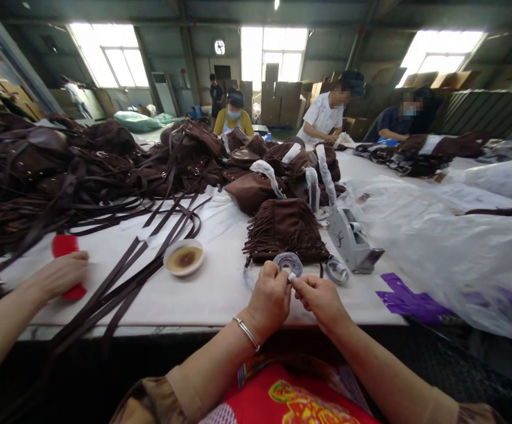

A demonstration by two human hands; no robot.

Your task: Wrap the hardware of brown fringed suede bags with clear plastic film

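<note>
My left hand (268, 299), with a silver bangle at its wrist, is closed in a pinch in front of the table's middle. Close beside it on the right, my right hand (320, 298) is pinched too. Between the fingertips of both hands is a small whitish piece (291, 277), too small to make out fully. Just beyond them a coil of clear wrapped strap (289, 263) lies against a dark brown fringed bag (286, 231). Another small coil (338, 270) rests to the right of the bag.
A grey tape dispenser (353, 238) stands right of the bag. Leftward are a round dish (184, 257), long brown straps (123, 277) and another person's hand (68, 272) on a red object (65, 246). Brown bags (185, 159) are piled behind; plastic sheeting (450, 253) covers the right.
</note>
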